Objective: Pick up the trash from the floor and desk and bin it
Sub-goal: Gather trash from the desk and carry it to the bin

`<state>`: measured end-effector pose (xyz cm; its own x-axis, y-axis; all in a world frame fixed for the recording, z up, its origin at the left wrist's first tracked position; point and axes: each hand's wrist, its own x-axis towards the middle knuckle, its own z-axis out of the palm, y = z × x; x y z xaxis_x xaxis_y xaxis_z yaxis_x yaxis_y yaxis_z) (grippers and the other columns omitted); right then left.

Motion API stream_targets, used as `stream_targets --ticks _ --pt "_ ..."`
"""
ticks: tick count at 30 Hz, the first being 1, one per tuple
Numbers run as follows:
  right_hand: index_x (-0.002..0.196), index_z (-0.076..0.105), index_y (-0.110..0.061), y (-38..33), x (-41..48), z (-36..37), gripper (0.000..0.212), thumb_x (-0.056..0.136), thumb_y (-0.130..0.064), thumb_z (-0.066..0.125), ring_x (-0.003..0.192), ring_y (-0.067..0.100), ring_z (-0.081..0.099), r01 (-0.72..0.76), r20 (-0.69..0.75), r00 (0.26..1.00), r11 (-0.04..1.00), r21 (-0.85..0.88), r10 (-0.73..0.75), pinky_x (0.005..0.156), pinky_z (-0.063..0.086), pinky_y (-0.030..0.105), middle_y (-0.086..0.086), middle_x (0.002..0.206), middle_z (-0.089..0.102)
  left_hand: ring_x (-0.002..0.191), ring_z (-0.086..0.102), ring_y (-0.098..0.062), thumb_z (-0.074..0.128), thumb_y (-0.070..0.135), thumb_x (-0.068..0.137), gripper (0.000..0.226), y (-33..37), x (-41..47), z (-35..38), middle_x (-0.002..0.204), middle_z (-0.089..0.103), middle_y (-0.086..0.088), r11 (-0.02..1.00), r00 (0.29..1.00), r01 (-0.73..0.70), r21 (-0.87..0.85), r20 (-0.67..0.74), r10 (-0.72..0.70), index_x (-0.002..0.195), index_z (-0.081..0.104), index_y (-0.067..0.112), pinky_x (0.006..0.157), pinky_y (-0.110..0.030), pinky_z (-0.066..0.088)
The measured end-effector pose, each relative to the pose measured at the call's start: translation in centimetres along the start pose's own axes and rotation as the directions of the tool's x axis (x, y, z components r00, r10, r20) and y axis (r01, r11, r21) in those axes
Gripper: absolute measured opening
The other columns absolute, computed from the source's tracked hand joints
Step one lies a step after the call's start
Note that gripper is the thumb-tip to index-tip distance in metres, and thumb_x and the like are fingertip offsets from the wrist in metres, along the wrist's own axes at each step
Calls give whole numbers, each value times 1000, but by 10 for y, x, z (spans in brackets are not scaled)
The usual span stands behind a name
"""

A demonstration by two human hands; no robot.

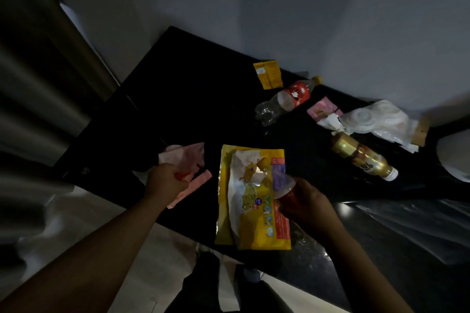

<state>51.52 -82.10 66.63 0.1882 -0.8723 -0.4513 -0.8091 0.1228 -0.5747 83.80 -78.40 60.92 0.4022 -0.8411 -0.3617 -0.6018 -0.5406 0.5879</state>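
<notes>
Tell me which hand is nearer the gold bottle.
Right. The right hand is just down-left of the gold bottle; the left hand, gripping pink wrappers, lies beyond the yellow bag.

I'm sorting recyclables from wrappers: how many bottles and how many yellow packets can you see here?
Bottles: 3 (red-label bottle and gold-label bottle lying on the desk; third bottle gripped in the right hand)
Yellow packets: 2 (small yellow packet, large yellow pouch)
Total: 5

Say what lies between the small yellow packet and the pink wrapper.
Head view: a red-labelled bottle lies on its side between the small yellow packet and pink wrapper.
</notes>
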Motion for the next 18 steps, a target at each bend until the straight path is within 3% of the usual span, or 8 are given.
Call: stream_targets --ticks 3,6,9,11,18 --pt "126 48 -30 7 -1 -10 60 75 -30 77 101 11 59 -5 -15 1000 1000 5 5 81 53 32 -5 119 60 87 66 -32 73 4 75 23 5 -7 4 91 71 -21 999 1000 11 -34 -6 -11 96 71 -5 71 -31 49" --pt "128 46 -31 12 -1 -18 63 74 -34 78 103 11 57 -17 -18 1000 1000 5 17 80 51 30 -6 121 57 86 66 -34 75 9 75 23 6 -11 9 89 70 -23 999 999 35 5 6 -35 92 71 -6 67 -30 46" --pt "129 45 -32 16 -3 -22 64 74 -36 77 101 10 56 -20 -21 1000 1000 0 20 75 49 26 -6 121 56 91 63 -31 84 28 67 46 10 -16 18 95 67 -17 991 995 31 129 89 -43 98 66 -1 68 -30 46" --pt "129 45 -32 19 -6 -23 63 74 -36 76 98 7 54 -15 -23 1000 1000 -6 15 70 45 22 -6 121 56 98 60 -30 86 29 64 57 12 -15 22 104 63 -15 970 992 -4 242 123 -26 106 60 0 73 -31 45" --pt "130 44 -31 28 -13 -24 67 72 -37 77 104 14 56 -66 1 998 998 2 66 80 51 30 -4 123 56 94 61 -32 70 26 77 34 21 -6 22 100 64 -17 899 991 -87 429 129 34 99 61 2 70 -31 43"
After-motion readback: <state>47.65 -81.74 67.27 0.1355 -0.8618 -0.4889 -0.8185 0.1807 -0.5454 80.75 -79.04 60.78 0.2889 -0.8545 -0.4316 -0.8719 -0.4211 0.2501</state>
